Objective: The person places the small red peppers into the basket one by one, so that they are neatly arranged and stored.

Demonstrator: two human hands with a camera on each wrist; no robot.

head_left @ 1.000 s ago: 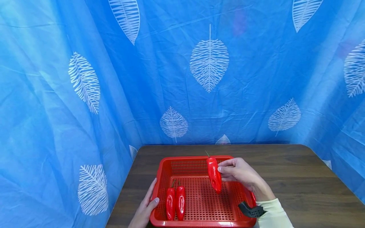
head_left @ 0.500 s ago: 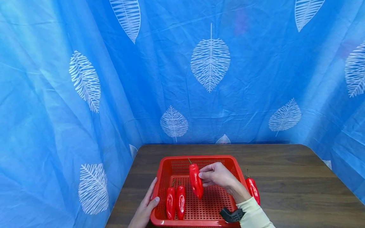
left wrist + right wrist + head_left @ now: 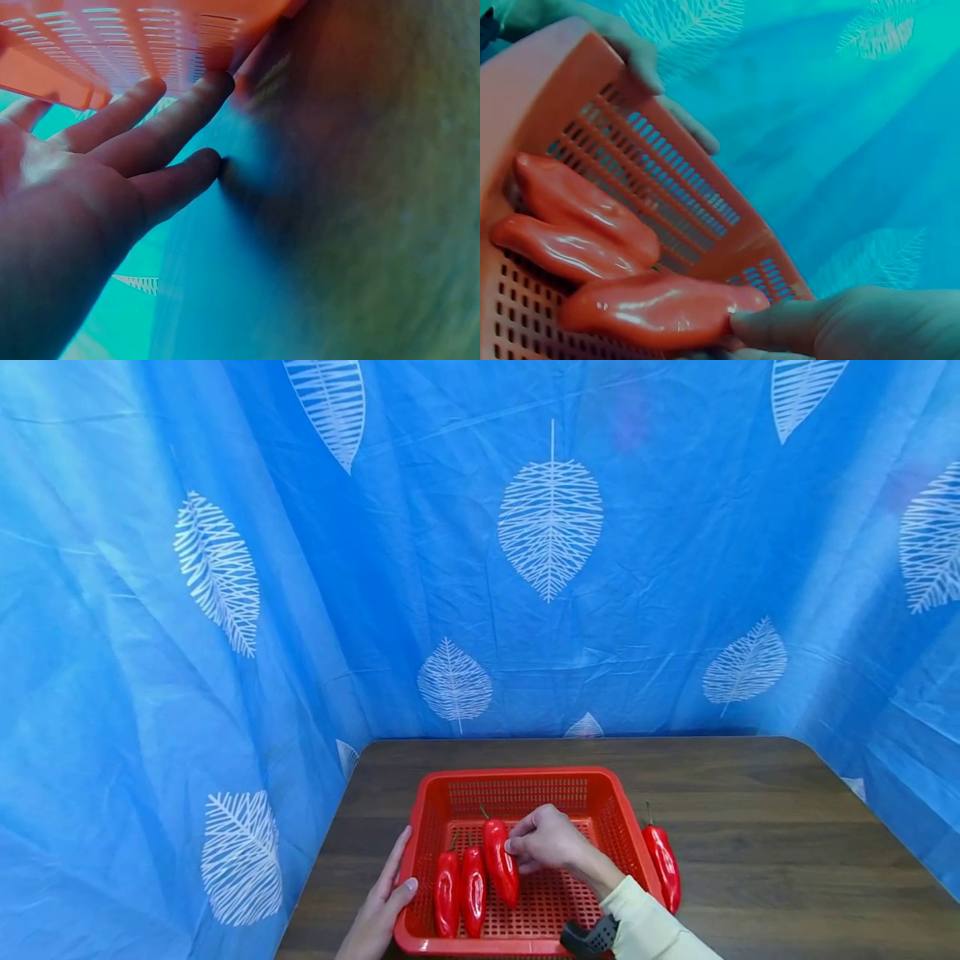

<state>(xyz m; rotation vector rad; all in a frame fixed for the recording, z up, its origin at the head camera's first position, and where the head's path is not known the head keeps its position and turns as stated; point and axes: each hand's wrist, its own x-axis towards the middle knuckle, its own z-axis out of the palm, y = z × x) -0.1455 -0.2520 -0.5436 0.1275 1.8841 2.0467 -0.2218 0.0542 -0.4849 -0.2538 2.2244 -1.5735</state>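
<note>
A red plastic basket (image 3: 525,946) with slotted walls stands on the table. Its left wall is touched by my left hand (image 3: 381,902), the thumb at the rim; the left wrist view shows the fingers (image 3: 165,139) nearly straight along the outside. Inside the basket my right hand (image 3: 551,842) pinches a glossy red chili pepper (image 3: 498,860) with a green stem. Seen from the right wrist, the thumb presses on this chili pepper (image 3: 664,307) near one end. To its left, two more red chili peppers (image 3: 447,893) lie side by side on the basket floor.
Another red chili pepper (image 3: 663,868) lies on the dark wooden table (image 3: 780,835), just outside the basket's right wall. Blue cloth (image 3: 645,568) with white leaf prints hangs behind and at both sides of the table.
My right hand has carried the chili pepper left and lowered it beside the other two. The chili pepper right of the basket has come into fuller view. My left hand stays at the wall.
</note>
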